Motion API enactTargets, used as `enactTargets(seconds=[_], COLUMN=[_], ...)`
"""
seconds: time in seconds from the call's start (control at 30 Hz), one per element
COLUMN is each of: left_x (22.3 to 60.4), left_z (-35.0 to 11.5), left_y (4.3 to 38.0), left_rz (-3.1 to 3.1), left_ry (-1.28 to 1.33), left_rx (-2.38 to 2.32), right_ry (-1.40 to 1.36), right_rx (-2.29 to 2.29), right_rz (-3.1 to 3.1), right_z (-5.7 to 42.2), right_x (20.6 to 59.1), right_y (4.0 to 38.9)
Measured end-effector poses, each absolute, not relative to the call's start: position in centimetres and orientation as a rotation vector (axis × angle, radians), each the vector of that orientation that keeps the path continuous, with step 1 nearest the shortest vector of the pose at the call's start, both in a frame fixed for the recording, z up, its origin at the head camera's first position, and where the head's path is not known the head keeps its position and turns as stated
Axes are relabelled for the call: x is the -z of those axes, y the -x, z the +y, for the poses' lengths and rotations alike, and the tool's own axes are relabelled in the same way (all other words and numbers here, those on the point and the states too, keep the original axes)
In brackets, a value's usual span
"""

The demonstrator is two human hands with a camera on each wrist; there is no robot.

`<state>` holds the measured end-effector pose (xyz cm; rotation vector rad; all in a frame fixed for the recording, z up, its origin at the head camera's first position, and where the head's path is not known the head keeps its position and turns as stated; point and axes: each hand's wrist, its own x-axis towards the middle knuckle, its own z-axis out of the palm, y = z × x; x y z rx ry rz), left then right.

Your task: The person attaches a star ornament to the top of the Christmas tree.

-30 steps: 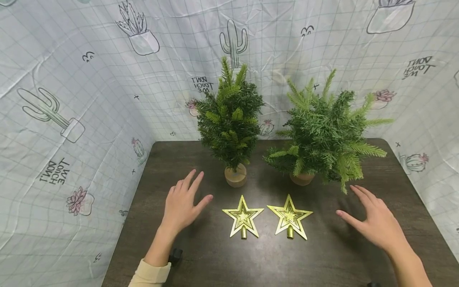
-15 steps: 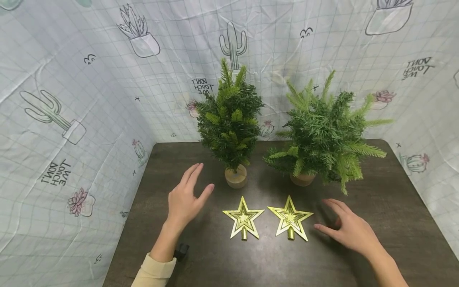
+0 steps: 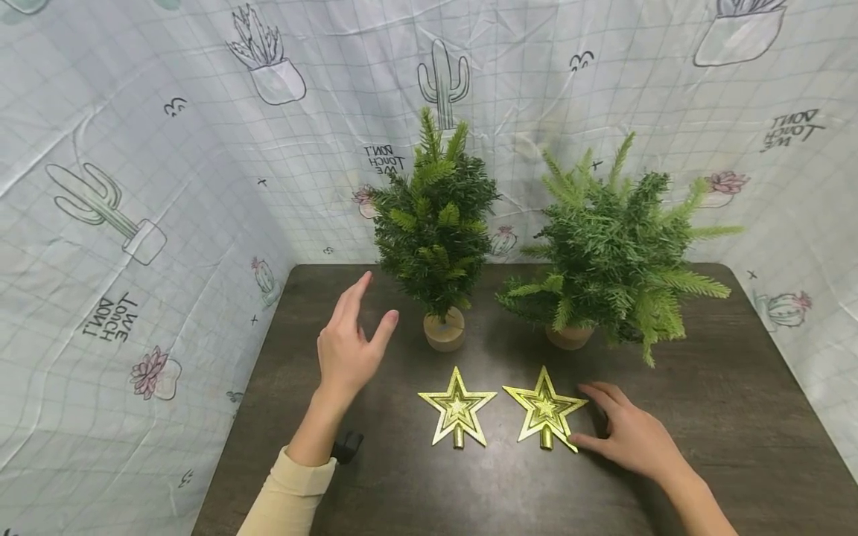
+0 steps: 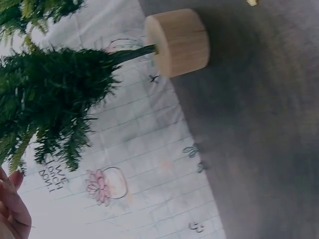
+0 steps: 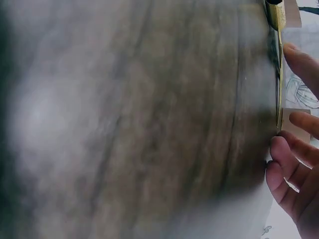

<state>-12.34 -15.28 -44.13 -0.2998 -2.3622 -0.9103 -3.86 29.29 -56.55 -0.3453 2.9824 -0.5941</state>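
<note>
Two gold star tree toppers lie flat on the dark wooden table, the left star [image 3: 457, 408] and the right star [image 3: 546, 409]. My right hand [image 3: 630, 432] is at the right star's right side, thumb by its lower right point and fingers by its right point. In the right wrist view that star [image 5: 277, 19] appears edge-on beside the fingers [image 5: 304, 64]; it lies on the table. My left hand [image 3: 348, 346] hovers left of the left small Christmas tree [image 3: 436, 231], holding nothing. That tree's wooden base [image 4: 184, 42] shows in the left wrist view.
A second, wider small Christmas tree [image 3: 617, 253] stands at the back right on its own wooden base [image 3: 570, 336]. A cactus-print curtain [image 3: 167, 186] hangs behind and beside the table [image 3: 429, 491]. A dark object [image 3: 347, 447] is at my left wrist.
My right hand has come left and toward me, from beside the right tree to the right star. My left hand has risen slightly toward the left tree. The stars have stayed put.
</note>
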Motion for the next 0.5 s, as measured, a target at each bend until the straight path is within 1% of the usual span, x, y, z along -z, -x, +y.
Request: enactTargets(seconds=[0.5], left_x=[39.3], left_z=[-14.9], left_y=[15.4], left_rz=[-2.247], left_ry=[0.279], left_rx=[1.024], right_ry=[0.346], right_rx=[0.547], right_rz=[2.936], right_z=[28.4], right_x=[56.7], right_y=[4.1])
